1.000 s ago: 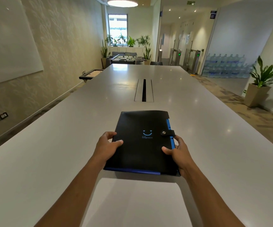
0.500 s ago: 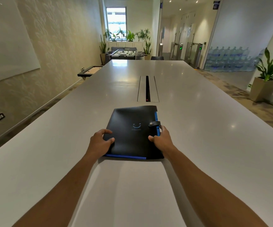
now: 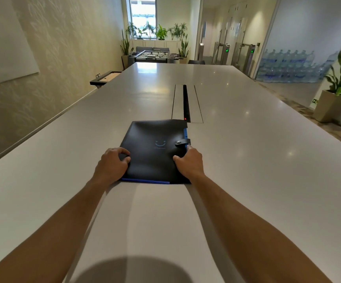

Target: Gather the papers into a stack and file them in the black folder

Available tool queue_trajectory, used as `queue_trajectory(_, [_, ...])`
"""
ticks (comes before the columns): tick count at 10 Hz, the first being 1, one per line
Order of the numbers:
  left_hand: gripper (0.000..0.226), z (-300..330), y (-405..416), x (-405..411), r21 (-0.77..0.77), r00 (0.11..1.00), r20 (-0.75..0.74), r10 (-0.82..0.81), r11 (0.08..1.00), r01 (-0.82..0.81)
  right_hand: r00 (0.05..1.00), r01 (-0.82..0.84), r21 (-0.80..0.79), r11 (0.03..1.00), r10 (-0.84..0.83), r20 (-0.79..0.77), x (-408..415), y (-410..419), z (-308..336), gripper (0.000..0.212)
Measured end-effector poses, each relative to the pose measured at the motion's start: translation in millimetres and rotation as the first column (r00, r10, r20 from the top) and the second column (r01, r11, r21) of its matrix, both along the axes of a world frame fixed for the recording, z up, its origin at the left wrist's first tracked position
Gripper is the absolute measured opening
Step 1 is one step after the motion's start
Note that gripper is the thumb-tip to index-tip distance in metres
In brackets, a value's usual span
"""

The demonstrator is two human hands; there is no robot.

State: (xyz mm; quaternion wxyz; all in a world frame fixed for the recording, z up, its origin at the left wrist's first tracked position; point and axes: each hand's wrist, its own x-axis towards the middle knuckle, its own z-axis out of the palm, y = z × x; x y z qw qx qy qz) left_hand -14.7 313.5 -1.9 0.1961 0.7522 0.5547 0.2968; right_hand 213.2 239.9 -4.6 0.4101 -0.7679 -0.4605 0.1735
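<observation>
The black folder (image 3: 151, 144) lies closed and flat on the long white table (image 3: 247, 160), its snap strap (image 3: 181, 142) fastened over the blue-edged right side. A blue smile mark shows on its cover. My left hand (image 3: 112, 165) grips the folder's near left corner, thumb on top. My right hand (image 3: 189, 161) grips the near right edge just below the strap. No loose papers are visible; only blue edging shows along the folder's near and right sides.
A cable slot (image 3: 186, 103) with a small red light runs down the table's middle just beyond the folder. A potted plant (image 3: 337, 94) stands on the floor at right. A foosball table (image 3: 153, 56) and water bottles (image 3: 292, 66) are far off.
The folder has slid away from me across the table, held in both hands, until its far edge reached the cable slot. Both arms are stretched out further.
</observation>
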Motion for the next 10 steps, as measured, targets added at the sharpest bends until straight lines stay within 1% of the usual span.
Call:
queue_trajectory(1, [0.014,0,11,-3,0.0,0.999,-0.036,0.002,1.0,-0.002,0.996,0.009,-0.037,0.999,-0.006,0.084,-3,6,0,0.056])
queue_trajectory(2, [0.015,0,18,-7,0.003,0.994,-0.101,0.033,0.999,-0.032,0.976,0.025,-0.075,0.997,-0.008,0.219,-11,9,1,0.055])
queue_trajectory(3, [0.022,-1,16,-11,0.074,0.958,-0.268,0.098,0.994,-0.081,0.939,0.05,-0.088,0.995,-0.016,0.344,-20,7,1,0.048])
queue_trajectory(4, [0.028,-4,9,-13,0.147,0.937,-0.325,0.126,0.986,-0.082,0.918,0.076,-0.081,0.994,-0.038,0.396,-26,0,-2,0.049])
queue_trajectory(5, [0.027,-4,-3,-14,0.161,0.961,-0.237,0.143,0.981,-0.106,0.903,0.087,-0.081,0.993,-0.044,0.428,-28,-11,-4,0.056])
queue_trajectory(6, [0.021,-5,-22,-10,0.235,0.975,-0.164,0.149,0.966,-0.108,0.904,0.094,-0.072,0.993,-0.055,0.425,-22,-29,-2,0.059])
queue_trajectory(7, [0.014,-3,-46,1,0.309,0.982,-0.128,0.141,0.946,-0.095,0.937,0.07,-0.041,0.997,-0.052,0.346,-16,-50,4,0.053])
queue_trajectory(8, [0.014,-1,-69,17,0.328,0.989,-0.116,0.092,0.943,-0.049,0.927,0.092,0.018,0.996,-0.092,0.363,-13,-79,8,0.046])
queue_trajectory(9, [0.009,2,-100,32,0.332,0.998,-0.06,-0.012,0.943,0.031,0.892,0.125,0.038,0.991,-0.129,0.434,-9,-112,9,0.036])
queue_trajectory(10, [0.007,4,-124,42,0.367,0.995,-0.045,-0.086,0.925,0.097,0.883,0.13,0.024,0.991,-0.127,0.453,-3,-138,11,0.032])
